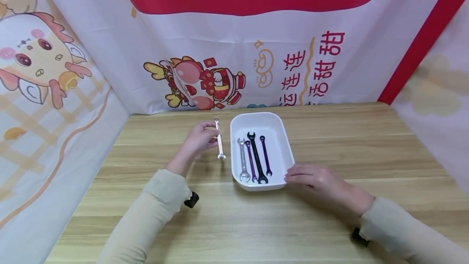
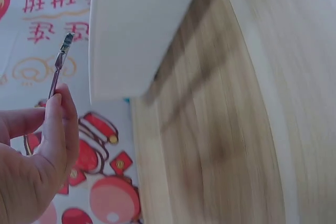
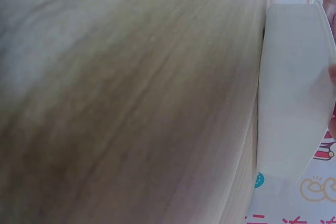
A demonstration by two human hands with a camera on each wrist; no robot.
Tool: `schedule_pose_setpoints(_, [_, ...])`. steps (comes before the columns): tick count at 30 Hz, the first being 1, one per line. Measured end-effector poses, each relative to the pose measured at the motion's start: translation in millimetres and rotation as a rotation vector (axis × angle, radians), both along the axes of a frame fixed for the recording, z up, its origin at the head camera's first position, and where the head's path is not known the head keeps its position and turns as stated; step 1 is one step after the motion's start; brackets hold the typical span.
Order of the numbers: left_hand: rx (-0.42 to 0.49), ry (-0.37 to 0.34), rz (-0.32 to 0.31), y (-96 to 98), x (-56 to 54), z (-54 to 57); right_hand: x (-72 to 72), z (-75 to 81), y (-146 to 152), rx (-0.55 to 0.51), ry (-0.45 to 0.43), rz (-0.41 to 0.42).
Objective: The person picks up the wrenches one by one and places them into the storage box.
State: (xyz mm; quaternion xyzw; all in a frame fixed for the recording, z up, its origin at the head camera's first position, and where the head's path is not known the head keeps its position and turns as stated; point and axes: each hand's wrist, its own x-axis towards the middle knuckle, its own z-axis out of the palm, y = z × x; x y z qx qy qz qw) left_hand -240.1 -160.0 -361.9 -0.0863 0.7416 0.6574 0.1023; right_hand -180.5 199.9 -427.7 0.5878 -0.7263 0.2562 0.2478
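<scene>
Between the fingers of my left hand (image 1: 200,138) a slim silver combination wrench (image 1: 219,141) is pinched near its middle, ring end away from me. It hangs over the table just left of a white plastic tub (image 1: 283,133). The left wrist view shows one end of it sticking up past the fingertips. My right hand (image 1: 315,178) grips the rim of the tub at its near right corner. Inside lie a silver open-end wrench (image 1: 242,160), a thin purple wrench (image 1: 251,160), a larger black wrench (image 1: 257,158) and a dark purple wrench (image 1: 266,156).
The tub stands on a wood-grain table (image 1: 234,227). Printed cloth (image 1: 234,44) hangs behind the table's far edge and along both sides. Black straps or devices (image 1: 191,199) sit under both wrists.
</scene>
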Motion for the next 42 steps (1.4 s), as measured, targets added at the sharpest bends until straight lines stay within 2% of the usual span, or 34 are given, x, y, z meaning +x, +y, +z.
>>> schedule_pose_setpoints(8, [0.092, -0.037, -0.023, 28.4, 0.6, 6.5, -0.6, 2.0, 1.6, -0.003, -0.046, -0.011])
schedule_pose_setpoints(17, [0.206, -0.109, -0.008, 47.8, -6.6, 3.9, 1.3, 1.8, 1.3, 0.003, -0.105, -0.016])
schedule_pose_setpoints(25, [0.207, -0.151, -0.002, 64.2, -12.3, -1.7, 0.5, -0.4, 1.2, -0.003, -0.113, -0.019])
schedule_pose_setpoints(33, [0.179, -0.168, -0.064, 83.8, -14.5, -16.1, 0.8, -2.8, 0.6, -0.002, -0.148, -0.017])
schedule_pose_setpoints(42, [0.173, -0.174, -0.097, 101.8, -13.7, -17.1, -0.1, -3.9, 1.2, -0.013, -0.161, -0.022])
